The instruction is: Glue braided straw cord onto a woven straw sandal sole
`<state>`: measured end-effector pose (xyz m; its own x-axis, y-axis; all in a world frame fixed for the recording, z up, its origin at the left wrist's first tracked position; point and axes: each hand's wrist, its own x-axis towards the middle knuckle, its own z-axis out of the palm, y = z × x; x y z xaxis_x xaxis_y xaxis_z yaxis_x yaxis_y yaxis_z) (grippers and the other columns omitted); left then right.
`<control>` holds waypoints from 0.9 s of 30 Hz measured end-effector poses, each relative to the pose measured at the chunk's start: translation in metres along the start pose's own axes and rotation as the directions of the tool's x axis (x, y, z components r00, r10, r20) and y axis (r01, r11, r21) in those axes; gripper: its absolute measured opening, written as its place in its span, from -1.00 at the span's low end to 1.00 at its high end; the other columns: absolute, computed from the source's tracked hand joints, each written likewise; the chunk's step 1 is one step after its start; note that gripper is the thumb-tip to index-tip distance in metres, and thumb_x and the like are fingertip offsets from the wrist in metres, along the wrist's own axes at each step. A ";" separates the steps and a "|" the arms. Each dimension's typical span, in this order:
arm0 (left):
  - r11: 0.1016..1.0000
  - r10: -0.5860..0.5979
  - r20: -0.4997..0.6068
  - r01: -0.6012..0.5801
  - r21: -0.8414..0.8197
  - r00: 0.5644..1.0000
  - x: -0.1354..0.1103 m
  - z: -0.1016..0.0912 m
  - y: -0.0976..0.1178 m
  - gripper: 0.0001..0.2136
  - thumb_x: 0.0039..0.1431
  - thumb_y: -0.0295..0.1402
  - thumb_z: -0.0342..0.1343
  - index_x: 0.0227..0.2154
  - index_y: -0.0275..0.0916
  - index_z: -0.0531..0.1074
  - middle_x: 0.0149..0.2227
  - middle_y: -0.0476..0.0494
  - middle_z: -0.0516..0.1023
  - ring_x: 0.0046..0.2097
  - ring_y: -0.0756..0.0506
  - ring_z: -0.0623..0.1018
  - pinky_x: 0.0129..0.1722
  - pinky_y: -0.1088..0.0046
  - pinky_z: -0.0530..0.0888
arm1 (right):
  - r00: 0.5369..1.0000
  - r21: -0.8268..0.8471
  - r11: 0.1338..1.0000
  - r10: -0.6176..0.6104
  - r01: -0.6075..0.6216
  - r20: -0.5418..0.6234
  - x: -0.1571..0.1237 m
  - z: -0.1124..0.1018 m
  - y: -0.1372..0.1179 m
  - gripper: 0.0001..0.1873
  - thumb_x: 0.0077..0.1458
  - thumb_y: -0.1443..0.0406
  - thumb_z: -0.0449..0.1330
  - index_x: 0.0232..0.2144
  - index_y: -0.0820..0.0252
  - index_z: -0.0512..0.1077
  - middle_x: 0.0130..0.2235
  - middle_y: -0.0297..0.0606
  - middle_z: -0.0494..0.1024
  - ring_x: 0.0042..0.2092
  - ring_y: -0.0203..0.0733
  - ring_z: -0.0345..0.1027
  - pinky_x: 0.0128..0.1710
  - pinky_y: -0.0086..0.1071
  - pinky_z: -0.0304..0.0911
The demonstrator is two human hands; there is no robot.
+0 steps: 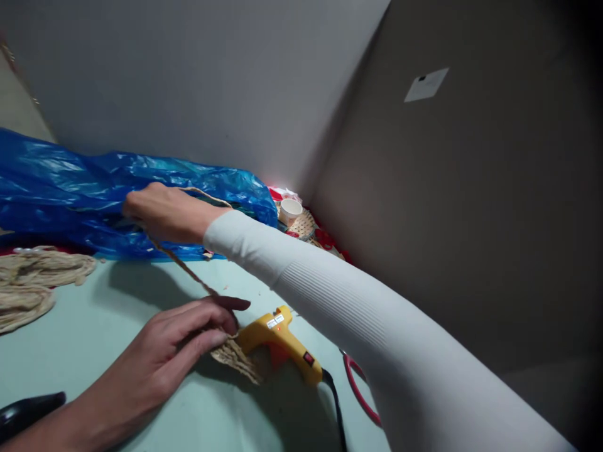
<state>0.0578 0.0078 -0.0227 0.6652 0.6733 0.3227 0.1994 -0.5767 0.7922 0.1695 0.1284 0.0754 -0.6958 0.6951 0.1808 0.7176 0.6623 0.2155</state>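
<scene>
My left hand (183, 358) is low over the table, its thumb and fingers closed on a small flat piece of coiled straw cord (235, 359). From it a single strand of straw cord (186, 269) runs up, pulled fairly straight, to my right hand (164, 210). That hand, closed around the strand, reaches across from the right in a white sleeve; its fingertips are hidden. More of the strand trails behind my right wrist. Just right of the coiled piece stands a yellow glue gun (282, 342), its small red light showing.
Bundles of straw cord (47, 270) lie at left. A blue plastic bag (198, 176) spreads along the wall, with a white cup (290, 210) beyond its right end. Red-handled scissors (360, 389) lie partly under my right arm. A black object (28, 411) is at lower left.
</scene>
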 end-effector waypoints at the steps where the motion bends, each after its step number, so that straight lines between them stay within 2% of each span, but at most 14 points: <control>1: 1.000 -0.010 -0.006 0.010 -0.003 1.000 -0.001 0.001 -0.001 -0.81 0.34 -0.19 0.13 -0.33 0.07 0.64 -0.12 0.10 0.77 -0.08 -0.11 0.71 -0.13 0.60 0.53 | 1.000 0.001 1.000 0.022 -0.022 0.000 0.003 0.000 0.003 -0.75 0.22 0.49 -0.11 -0.52 0.34 0.14 -0.30 -0.72 0.41 -0.16 -0.61 0.32 -0.38 -0.63 0.00; 4: 0.995 -0.100 -0.141 0.098 -0.027 0.985 -0.003 0.002 -0.005 -0.84 0.28 -0.12 0.19 -0.35 0.08 0.64 -0.22 0.14 0.74 -0.16 -0.12 0.68 -0.15 0.59 0.53 | 0.995 0.008 0.995 0.102 -0.101 -0.020 0.002 -0.007 0.012 -0.75 0.16 0.48 -0.25 -0.56 0.27 -0.12 -0.26 -0.69 0.36 -0.13 -0.58 0.33 -0.38 -0.60 -0.01; 7: 0.970 -0.243 -0.316 0.239 -0.050 0.917 -0.002 -0.005 -0.012 -0.90 0.20 -0.11 0.27 -0.33 0.06 0.63 -0.20 0.19 0.72 -0.10 -0.12 0.64 -0.07 0.58 0.49 | 0.971 0.038 0.976 0.217 -0.214 -0.102 -0.029 -0.025 0.016 -0.77 0.09 0.45 -0.43 -0.54 0.17 -0.13 -0.26 -0.61 0.31 -0.11 -0.52 0.35 -0.36 -0.52 0.05; 9: 0.938 -0.343 -0.404 0.330 -0.105 0.848 0.002 -0.012 -0.016 -0.86 0.18 -0.09 0.29 -0.28 0.03 0.62 -0.14 0.17 0.72 -0.06 -0.15 0.63 -0.04 0.53 0.49 | 0.925 0.100 0.943 0.332 -0.318 -0.185 -0.071 -0.039 0.014 -0.73 0.18 0.41 -0.37 -0.52 0.12 -0.03 -0.32 -0.56 0.31 -0.16 -0.51 0.32 -0.29 -0.49 0.07; 11: 0.910 -0.411 -0.451 0.387 -0.151 0.792 0.006 -0.018 -0.017 -0.77 0.18 -0.05 0.27 -0.20 -0.02 0.61 -0.09 0.09 0.72 -0.04 -0.18 0.62 -0.10 0.49 0.52 | 0.865 0.211 0.883 0.460 -0.420 -0.202 -0.124 -0.047 0.008 -0.69 0.26 0.41 -0.25 -0.51 0.10 0.10 -0.40 -0.52 0.29 -0.30 -0.49 0.26 -0.29 -0.49 0.07; 12: 0.902 -0.426 -0.463 0.402 -0.155 0.778 0.007 -0.021 -0.017 -0.74 0.19 -0.04 0.26 -0.17 -0.05 0.60 -0.06 0.05 0.72 -0.04 -0.19 0.61 -0.14 0.48 0.52 | 0.818 0.419 0.787 0.554 -0.453 -0.157 -0.153 -0.048 0.003 -0.70 0.30 0.40 -0.10 -0.50 0.11 0.19 -0.43 -0.51 0.30 -0.34 -0.44 0.20 -0.31 -0.50 0.07; 13: 0.901 -0.427 -0.476 0.408 -0.149 0.769 0.009 -0.022 -0.016 -0.72 0.20 -0.04 0.26 -0.16 -0.07 0.60 -0.04 0.02 0.71 -0.04 -0.18 0.60 -0.17 0.50 0.52 | 0.814 0.489 0.745 0.569 -0.454 -0.112 -0.180 -0.046 -0.002 -0.71 0.32 0.37 -0.01 -0.49 0.11 0.24 -0.47 -0.52 0.27 -0.41 -0.41 0.15 -0.37 -0.49 0.07; 16: 0.902 -0.427 -0.504 0.390 -0.184 0.751 0.011 -0.022 -0.011 -0.76 0.17 -0.10 0.28 -0.20 -0.11 0.60 -0.07 0.00 0.69 -0.03 -0.17 0.55 -0.21 0.53 0.48 | 0.780 0.582 0.642 0.625 -0.499 -0.021 -0.252 -0.032 -0.027 -0.69 0.42 0.32 -0.02 -0.41 0.12 0.33 -0.52 -0.50 0.25 -0.49 -0.36 0.12 -0.44 -0.46 0.10; 18: 0.896 -0.444 -0.501 0.378 -0.235 0.743 0.013 -0.020 -0.008 -0.76 0.12 -0.12 0.31 -0.24 -0.14 0.59 -0.09 -0.02 0.68 -0.05 -0.16 0.52 -0.22 0.54 0.48 | 0.741 0.609 0.578 0.671 -0.543 0.024 -0.284 -0.020 -0.046 -0.65 0.47 0.29 -0.05 -0.42 0.11 0.29 -0.48 -0.45 0.28 -0.47 -0.33 0.15 -0.45 -0.45 0.12; 20: 0.892 -0.453 -0.504 0.372 -0.258 0.735 0.014 -0.018 -0.005 -0.75 0.08 -0.13 0.31 -0.26 -0.15 0.58 -0.10 -0.02 0.66 -0.06 -0.14 0.51 -0.21 0.55 0.48 | 0.712 0.628 0.529 0.700 -0.571 0.057 -0.303 -0.009 -0.065 -0.63 0.49 0.25 -0.05 -0.45 0.08 0.20 -0.48 -0.46 0.24 -0.47 -0.32 0.14 -0.46 -0.45 0.10; 21: 0.893 -0.451 -0.508 0.371 -0.257 0.734 0.014 -0.017 -0.004 -0.76 0.07 -0.14 0.30 -0.27 -0.16 0.57 -0.09 -0.03 0.66 -0.06 -0.13 0.51 -0.20 0.55 0.48 | 0.691 0.645 0.496 0.719 -0.582 0.071 -0.308 -0.004 -0.072 -0.58 0.49 0.22 -0.05 -0.49 0.06 0.08 -0.51 -0.48 0.14 -0.50 -0.33 0.06 -0.50 -0.43 0.03; 23: 0.895 -0.446 -0.507 0.365 -0.256 0.738 0.014 -0.017 -0.004 -0.78 0.08 -0.17 0.29 -0.28 -0.17 0.56 -0.07 -0.06 0.67 -0.06 -0.13 0.52 -0.19 0.54 0.50 | 0.710 0.667 0.497 0.701 -0.555 0.068 -0.313 0.002 -0.082 -0.54 0.49 0.20 -0.05 -0.50 0.06 -0.05 -0.53 -0.50 0.03 -0.53 -0.32 -0.04 -0.52 -0.39 -0.05; 25: 0.900 -0.436 -0.501 0.359 -0.248 0.747 0.012 -0.017 -0.004 -0.80 0.10 -0.18 0.29 -0.28 -0.17 0.57 -0.05 -0.06 0.68 -0.04 -0.13 0.53 -0.20 0.55 0.50 | 0.744 0.665 0.524 0.665 -0.532 0.071 -0.313 0.004 -0.085 -0.57 0.48 0.23 -0.04 -0.49 0.06 0.00 -0.53 -0.49 0.10 -0.52 -0.31 0.02 -0.48 -0.38 -0.02; 27: 0.904 -0.429 -0.493 0.355 -0.240 0.757 0.011 -0.017 -0.004 -0.80 0.12 -0.17 0.30 -0.28 -0.15 0.58 -0.03 -0.03 0.68 -0.01 -0.13 0.53 -0.19 0.57 0.49 | 0.765 0.662 0.519 0.630 -0.542 0.133 -0.312 0.003 -0.085 -0.71 0.48 0.28 -0.06 -0.38 0.07 0.21 -0.42 -0.41 0.35 -0.42 -0.27 0.23 -0.38 -0.40 0.13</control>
<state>0.0517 0.0252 -0.0139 0.0638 0.9850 0.1601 0.2439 -0.1710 0.9546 0.3257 -0.1441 -0.0025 -0.0765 0.9862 0.1468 0.7689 0.1521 -0.6211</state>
